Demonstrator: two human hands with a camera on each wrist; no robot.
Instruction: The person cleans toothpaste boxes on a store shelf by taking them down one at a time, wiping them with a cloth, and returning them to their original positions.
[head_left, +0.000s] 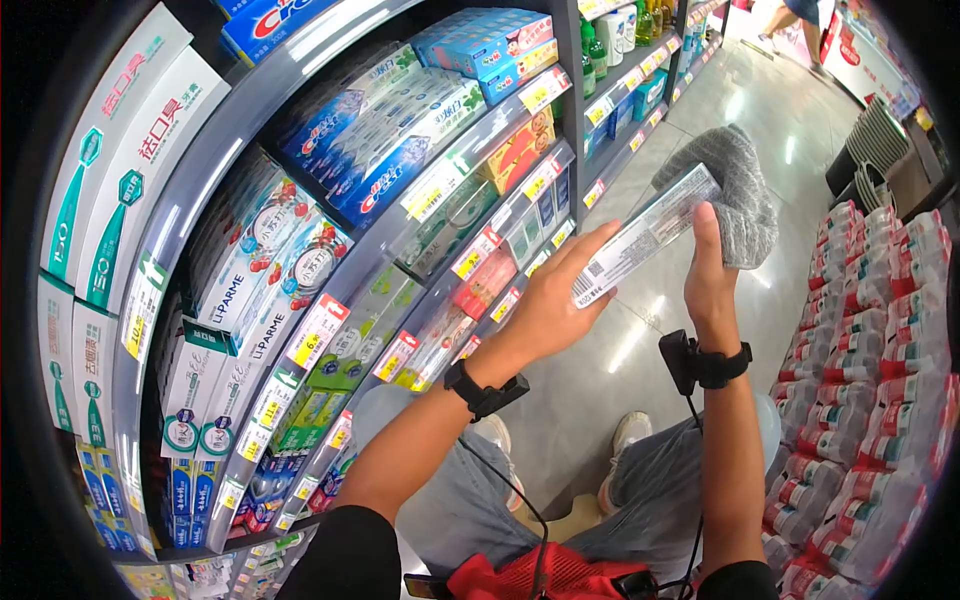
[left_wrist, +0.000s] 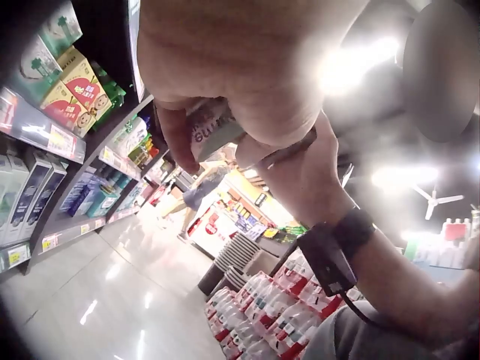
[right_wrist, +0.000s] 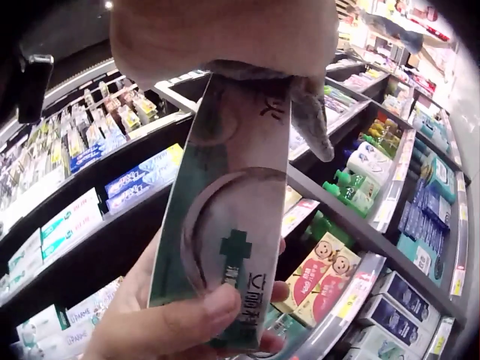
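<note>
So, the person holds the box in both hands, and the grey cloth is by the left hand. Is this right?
Not quite: the grey cloth is by the right hand, not the left hand, as the head view shows. The box is indeed in both hands.

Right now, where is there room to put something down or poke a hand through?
There's bare floor between the shelves and the bottle packs, just ahead of the shoes. Your hand might fit between the arms there. It's crowded on the shelves, packed with toothpaste boxes, and among the bottle packs.
</note>
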